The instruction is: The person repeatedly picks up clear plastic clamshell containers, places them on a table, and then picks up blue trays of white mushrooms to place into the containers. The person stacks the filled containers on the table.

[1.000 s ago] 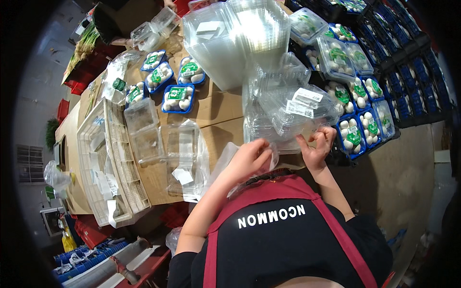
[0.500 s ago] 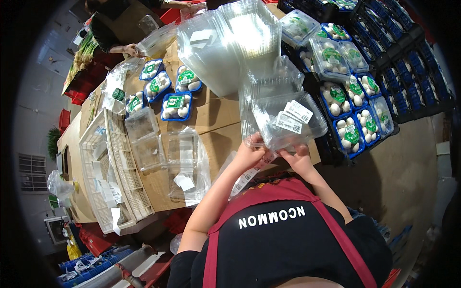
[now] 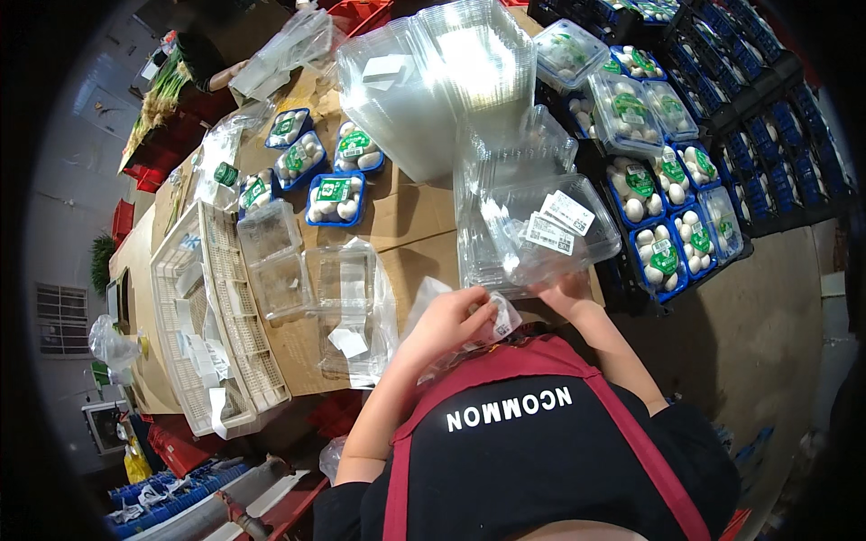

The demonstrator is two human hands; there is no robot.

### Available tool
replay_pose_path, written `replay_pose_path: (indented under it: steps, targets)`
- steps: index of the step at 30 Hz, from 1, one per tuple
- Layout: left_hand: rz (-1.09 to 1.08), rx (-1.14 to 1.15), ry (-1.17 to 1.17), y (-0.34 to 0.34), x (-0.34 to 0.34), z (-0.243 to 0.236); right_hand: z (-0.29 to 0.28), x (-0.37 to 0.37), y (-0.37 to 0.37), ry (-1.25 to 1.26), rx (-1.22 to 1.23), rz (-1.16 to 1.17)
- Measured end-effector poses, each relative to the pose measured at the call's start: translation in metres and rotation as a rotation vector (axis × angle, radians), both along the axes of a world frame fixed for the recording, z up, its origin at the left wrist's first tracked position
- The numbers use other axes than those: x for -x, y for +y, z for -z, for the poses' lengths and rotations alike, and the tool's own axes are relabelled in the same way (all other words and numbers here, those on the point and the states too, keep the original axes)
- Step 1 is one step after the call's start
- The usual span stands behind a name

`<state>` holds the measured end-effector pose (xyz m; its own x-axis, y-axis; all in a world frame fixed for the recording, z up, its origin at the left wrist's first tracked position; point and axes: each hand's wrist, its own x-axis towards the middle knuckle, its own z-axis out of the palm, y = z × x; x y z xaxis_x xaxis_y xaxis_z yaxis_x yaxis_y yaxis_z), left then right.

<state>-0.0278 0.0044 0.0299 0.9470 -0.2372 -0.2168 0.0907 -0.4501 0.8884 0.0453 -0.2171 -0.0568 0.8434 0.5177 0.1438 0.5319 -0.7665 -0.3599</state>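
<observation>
My left hand [image 3: 451, 323] is closed with fingertips pinched on a strip of printed labels [image 3: 502, 317], close to the apron front. My right hand [image 3: 563, 296] grips the near edge of a clear plastic container [image 3: 528, 255], its fingertips partly hidden. Loose white labels [image 3: 557, 222] lie on that container, which rests on the near end of nested clear containers [image 3: 510, 162]. Taller stacks of clear plastic [image 3: 397, 117] stand behind it.
Blue punnets of white mushrooms [image 3: 335, 198] sit left of the stacks, more in black crates [image 3: 661, 261] at right. A cream plastic basket [image 3: 219, 316] and clear trays [image 3: 347, 293] are on the cardboard-covered table [image 3: 410, 212]. Another person's arm [image 3: 225, 76] handles clear plastic at far left.
My left hand has left the container's edge and moved down and left, onto the label strip. My right hand stays at the container. The other person's clear plastic has shifted upward.
</observation>
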Motion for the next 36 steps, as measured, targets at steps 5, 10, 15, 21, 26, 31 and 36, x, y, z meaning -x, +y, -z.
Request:
replay_pose_path:
  steps: [5, 10, 15, 21, 26, 31, 36]
  targets:
    - [-0.018, 0.116, 0.013, 0.009, 0.011, -0.003, -0.013, 0.018, -0.007, 0.106, -0.065, -0.024]
    - [0.023, 0.099, 0.011, 0.007, 0.014, -0.001, -0.010, 0.015, -0.007, -0.093, -0.239, -0.134]
    - [0.045, 0.212, 0.069, -0.001, 0.009, 0.006, -0.042, 0.009, -0.002, -0.221, -0.365, -0.139]
    - [0.154, 0.128, -0.243, -0.015, -0.011, 0.015, -0.047, 0.006, -0.001, -0.489, -0.333, -0.079]
    - [0.156, -0.221, -0.454, -0.031, -0.033, 0.058, -0.028, -0.002, -0.013, -0.737, -0.443, 0.170]
    - [0.054, -0.121, -0.607, -0.031, -0.044, 0.072, 0.030, -0.023, -0.029, -0.108, -1.267, 0.413]
    - [0.045, -0.070, -0.688, -0.029, -0.045, 0.075, 0.043, -0.053, -0.027, -0.046, -0.561, 0.347]
